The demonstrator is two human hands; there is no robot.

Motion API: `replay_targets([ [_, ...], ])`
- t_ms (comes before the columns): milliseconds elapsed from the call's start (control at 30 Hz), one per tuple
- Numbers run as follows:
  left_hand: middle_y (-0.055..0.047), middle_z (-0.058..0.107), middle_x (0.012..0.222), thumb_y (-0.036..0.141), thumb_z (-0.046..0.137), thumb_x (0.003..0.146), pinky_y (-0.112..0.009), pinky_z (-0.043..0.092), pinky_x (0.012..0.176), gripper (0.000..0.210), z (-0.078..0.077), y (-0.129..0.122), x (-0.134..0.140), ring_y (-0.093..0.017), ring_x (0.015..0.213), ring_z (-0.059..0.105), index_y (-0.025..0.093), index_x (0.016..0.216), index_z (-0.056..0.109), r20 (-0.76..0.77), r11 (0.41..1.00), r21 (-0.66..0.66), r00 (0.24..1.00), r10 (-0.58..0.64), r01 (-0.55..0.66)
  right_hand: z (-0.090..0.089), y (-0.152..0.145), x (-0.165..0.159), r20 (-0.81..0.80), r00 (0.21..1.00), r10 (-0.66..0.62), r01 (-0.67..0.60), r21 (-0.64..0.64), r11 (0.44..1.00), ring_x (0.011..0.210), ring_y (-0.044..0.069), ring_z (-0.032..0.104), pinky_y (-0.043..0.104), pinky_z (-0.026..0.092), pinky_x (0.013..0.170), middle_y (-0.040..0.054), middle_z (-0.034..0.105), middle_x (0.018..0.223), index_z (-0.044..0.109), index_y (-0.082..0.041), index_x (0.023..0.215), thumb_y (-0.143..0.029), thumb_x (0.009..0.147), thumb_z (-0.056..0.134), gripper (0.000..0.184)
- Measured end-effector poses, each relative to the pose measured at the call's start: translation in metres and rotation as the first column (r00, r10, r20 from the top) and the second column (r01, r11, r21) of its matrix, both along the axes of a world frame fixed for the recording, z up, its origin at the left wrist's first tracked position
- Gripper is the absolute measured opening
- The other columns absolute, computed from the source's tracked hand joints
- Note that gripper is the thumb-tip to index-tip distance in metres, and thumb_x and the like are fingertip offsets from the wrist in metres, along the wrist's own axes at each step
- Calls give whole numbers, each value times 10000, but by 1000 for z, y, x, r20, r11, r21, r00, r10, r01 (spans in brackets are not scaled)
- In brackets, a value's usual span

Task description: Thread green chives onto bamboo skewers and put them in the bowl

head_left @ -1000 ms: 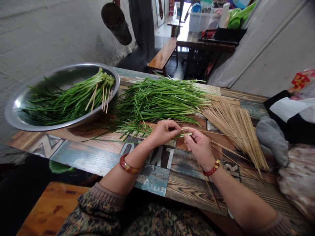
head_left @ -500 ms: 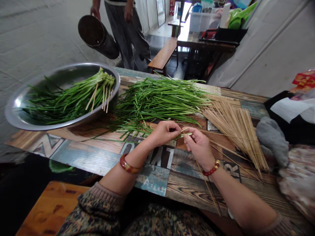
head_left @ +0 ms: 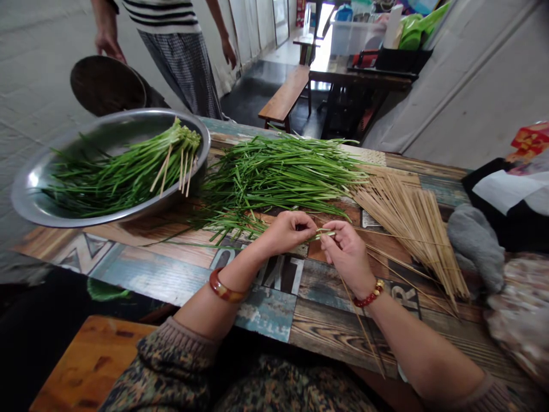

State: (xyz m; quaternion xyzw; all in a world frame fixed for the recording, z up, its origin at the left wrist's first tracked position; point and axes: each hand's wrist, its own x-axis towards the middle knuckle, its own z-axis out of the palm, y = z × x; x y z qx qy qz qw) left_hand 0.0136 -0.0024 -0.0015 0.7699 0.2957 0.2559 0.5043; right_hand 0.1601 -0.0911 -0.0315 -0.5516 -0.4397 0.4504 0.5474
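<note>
My left hand point(head_left: 290, 230) pinches a few garlic chives, whose pale stem ends point(head_left: 326, 233) poke out to the right past its fingertips. Close against those ends, my right hand point(head_left: 348, 254) has its thumb and fingers closed on a bamboo skewer point(head_left: 364, 329) that slants down toward the table's near edge. Fingers hide the skewer's tip, so whether it pierces the stems cannot be made out. Just beyond both hands lies a loose heap of green chives point(head_left: 287, 171). Right of the heap, many bamboo skewers point(head_left: 407, 229) are spread like a fan.
A steel basin point(head_left: 107, 220) at the left holds skewered chives point(head_left: 167, 146). Along the right are a grey cloth-like bundle point(head_left: 476, 246) and a clear plastic bag point(head_left: 521, 309). Behind the patchwork-patterned table point(head_left: 150, 274), a person holds a dark bucket point(head_left: 109, 86); a wooden bench point(head_left: 285, 94) stands farther back.
The other person has come nearer and shifted left, bringing the dark bucket behind the basin. My two hands stay almost where they were, at the chive stems.
</note>
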Motion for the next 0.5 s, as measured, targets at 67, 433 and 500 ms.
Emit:
replay_targets([
  [67,-23,650,681,177,608,784,-199,427,639,134,1,1,-1,-103,655,558,104,703,687,2,999,0,999,-36,36,-1,0,0,11,1000,-4,4,0,1000,408,54,457,183,363,385,-74,544,625,507,-199,937,-320,839,623,194],
  [433,-16,621,650,284,543,849,-188,412,564,242,4,0,-3,-89,582,519,98,769,675,5,978,-183,995,-97,97,1,1,5,-34,998,51,-50,31,998,485,75,514,205,417,459,-36,604,728,505,-205,1121,-376,889,575,297],
  [500,-3,592,616,276,553,835,-183,393,544,230,4,1,-3,-83,562,495,102,744,671,19,987,-160,1000,4,-1,2,0,6,-33,998,60,-60,-5,998,480,79,518,206,403,442,-21,617,737,513,-194,1116,-423,907,533,311],
])
